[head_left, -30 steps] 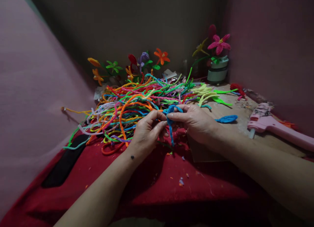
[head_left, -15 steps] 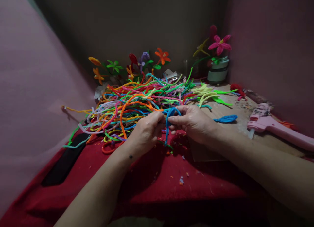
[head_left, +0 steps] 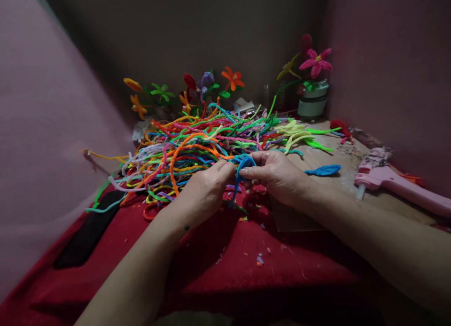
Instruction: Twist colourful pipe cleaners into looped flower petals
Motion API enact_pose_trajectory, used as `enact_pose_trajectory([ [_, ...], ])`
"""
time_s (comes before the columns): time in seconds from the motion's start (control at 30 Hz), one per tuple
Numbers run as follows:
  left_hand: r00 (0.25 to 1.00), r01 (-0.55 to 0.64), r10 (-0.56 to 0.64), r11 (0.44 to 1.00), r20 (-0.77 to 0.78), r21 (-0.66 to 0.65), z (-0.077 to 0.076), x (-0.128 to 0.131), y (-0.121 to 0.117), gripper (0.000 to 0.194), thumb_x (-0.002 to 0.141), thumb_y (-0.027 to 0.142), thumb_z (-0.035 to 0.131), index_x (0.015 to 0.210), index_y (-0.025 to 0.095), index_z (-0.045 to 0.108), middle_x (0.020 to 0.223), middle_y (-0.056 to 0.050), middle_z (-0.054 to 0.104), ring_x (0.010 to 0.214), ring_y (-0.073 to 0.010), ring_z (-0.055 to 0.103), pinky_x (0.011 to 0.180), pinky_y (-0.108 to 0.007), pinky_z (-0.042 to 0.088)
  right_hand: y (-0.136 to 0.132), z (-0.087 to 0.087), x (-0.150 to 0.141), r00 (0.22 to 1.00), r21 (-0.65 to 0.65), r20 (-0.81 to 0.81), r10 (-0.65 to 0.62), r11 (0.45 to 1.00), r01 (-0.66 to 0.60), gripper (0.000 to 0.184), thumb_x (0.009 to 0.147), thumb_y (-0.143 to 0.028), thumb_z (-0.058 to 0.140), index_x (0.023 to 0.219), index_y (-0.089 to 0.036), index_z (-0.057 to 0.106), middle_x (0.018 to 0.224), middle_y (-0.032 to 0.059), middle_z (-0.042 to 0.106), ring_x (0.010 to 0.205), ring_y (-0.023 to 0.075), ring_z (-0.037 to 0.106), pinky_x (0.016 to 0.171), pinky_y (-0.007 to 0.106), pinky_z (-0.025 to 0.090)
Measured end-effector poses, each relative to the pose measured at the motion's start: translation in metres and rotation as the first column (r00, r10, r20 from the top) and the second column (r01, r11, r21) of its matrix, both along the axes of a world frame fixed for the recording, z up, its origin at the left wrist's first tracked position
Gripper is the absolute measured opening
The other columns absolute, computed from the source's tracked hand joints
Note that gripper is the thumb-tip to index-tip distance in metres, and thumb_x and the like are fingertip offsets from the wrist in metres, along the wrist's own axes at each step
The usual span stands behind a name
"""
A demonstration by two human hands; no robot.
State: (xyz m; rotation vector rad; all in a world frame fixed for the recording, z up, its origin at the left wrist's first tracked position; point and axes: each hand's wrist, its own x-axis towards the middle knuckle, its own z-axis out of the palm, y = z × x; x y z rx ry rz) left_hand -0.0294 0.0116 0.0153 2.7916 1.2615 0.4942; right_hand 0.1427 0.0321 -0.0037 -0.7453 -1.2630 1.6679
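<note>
Between my hands is a blue pipe cleaner (head_left: 243,168), bent into a loop with one end hanging down. My left hand (head_left: 213,182) is closed at the left side of the loop, its fingertips partly hidden. With thumb and finger, my right hand (head_left: 278,174) pinches the loop from the right. Just behind lies a big heap of pipe cleaners (head_left: 190,147) in many colours. To the right of my right hand, a finished blue petal shape (head_left: 323,170) rests on a cardboard sheet (head_left: 317,152).
A pink glue gun (head_left: 391,178) lies at the right. Pipe-cleaner flowers (head_left: 232,78) stand at the back, some by a pale green pot (head_left: 313,103). A black strip (head_left: 89,232) lies on the red cloth (head_left: 211,269) at left, and small fuzz scraps (head_left: 260,259) dot the front.
The loop has drawn in a little, and its hanging end has swung to the left. Both hands keep hold of it in nearly the same place.
</note>
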Motion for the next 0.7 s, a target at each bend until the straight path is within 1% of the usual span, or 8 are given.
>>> enact_pose_trajectory([
  [0.07, 1.0, -0.003, 0.003, 1.0, -0.009, 0.024, 0.0009, 0.0004, -0.001, 0.02, 0.078, -0.001, 0.036, 0.078, 0.018, 0.042, 0.075, 0.0, 0.044, 0.061, -0.0102, 0.04, 0.055, -0.022, 0.032, 0.0004, -0.0005, 0.0004, 1.0, 0.046, -0.006, 0.012, 0.999, -0.012, 0.01, 0.06, -0.016, 0.066, 0.067, -0.014, 0.059, 0.055, -0.0025, 0.057, 0.045, 0.0086, 0.05, 0.048, 0.023, 0.042],
  [0.13, 1.0, 0.01, -0.011, 0.998, 0.014, 0.058, 0.0007, 0.0008, -0.0017, 0.02, 0.078, -0.001, 0.036, 0.079, 0.018, 0.042, 0.076, 0.001, 0.044, 0.061, -0.01, 0.04, 0.055, -0.022, 0.032, 0.0009, -0.0017, 0.0007, 0.999, 0.079, -0.042, 0.02, 0.997, -0.017, 0.011, 0.061, -0.016, 0.067, 0.067, -0.015, 0.058, 0.058, -0.0031, 0.057, 0.05, 0.0083, 0.051, 0.053, 0.023, 0.042],
  [0.27, 0.996, 0.037, -0.043, 0.996, 0.075, 0.085, -0.0022, 0.002, -0.0023, 0.019, 0.078, 0.0, 0.039, 0.08, 0.018, 0.041, 0.077, 0.001, 0.044, 0.063, -0.0095, 0.041, 0.056, -0.02, 0.033, 0.0009, -0.004, 0.0009, 0.991, 0.089, -0.116, 0.068, 0.994, -0.058, 0.013, 0.06, -0.014, 0.068, 0.069, -0.016, 0.058, 0.063, -0.0042, 0.056, 0.059, 0.0082, 0.052, 0.063, 0.024, 0.043],
  [0.33, 0.997, 0.03, -0.034, 0.997, 0.068, 0.072, -0.0035, 0.0026, -0.0027, 0.02, 0.076, -0.001, 0.039, 0.081, 0.018, 0.042, 0.079, 0.0, 0.045, 0.065, -0.0099, 0.042, 0.057, -0.021, 0.033, -0.0002, -0.0034, 0.0011, 0.986, 0.055, -0.138, 0.094, 0.995, -0.087, 0.014, 0.06, -0.013, 0.068, 0.07, -0.016, 0.058, 0.063, -0.0044, 0.055, 0.059, 0.0085, 0.052, 0.063, 0.024, 0.044],
  [0.43, 0.999, 0.027, -0.028, 0.999, 0.033, 0.031, -0.0039, 0.0028, -0.0032, 0.025, 0.074, -0.003, 0.036, 0.087, 0.018, 0.044, 0.085, -0.001, 0.047, 0.068, -0.0107, 0.045, 0.06, -0.021, 0.036, -0.0019, -0.0014, 0.0012, 0.983, 0.005, -0.156, 0.094, 0.996, -0.094, 0.014, 0.06, -0.012, 0.067, 0.069, -0.017, 0.058, 0.062, -0.0043, 0.055, 0.056, 0.0081, 0.052, 0.06, 0.024, 0.044],
  [0.53, 0.999, 0.034, -0.034, 0.999, -0.01, 0.005, -0.0032, 0.002, -0.0032, 0.029, 0.073, -0.003, 0.036, 0.092, 0.018, 0.045, 0.089, -0.003, 0.049, 0.073, -0.0124, 0.048, 0.063, -0.022, 0.038, -0.002, -0.0007, 0.0008, 0.987, 0.012, -0.133, 0.087, 0.996, -0.086, 0.013, 0.06, -0.013, 0.068, 0.07, -0.016, 0.059, 0.063, -0.0036, 0.056, 0.057, 0.0079, 0.052, 0.06, 0.023, 0.044],
  [0.7, 0.995, -0.016, 0.018, 1.0, -0.099, 0.022, -0.0029, 0.0, -0.0032, 0.035, 0.068, -0.004, 0.036, 0.095, 0.017, 0.046, 0.09, -0.004, 0.05, 0.074, -0.0142, 0.05, 0.062, -0.024, 0.039, 0.0002, -0.0019, 0.0004, 0.995, 0.023, -0.087, 0.049, 0.999, -0.047, 0.015, 0.058, -0.016, 0.07, 0.07, -0.015, 0.06, 0.063, -0.0023, 0.056, 0.059, 0.0098, 0.053, 0.062, 0.026, 0.046],
])
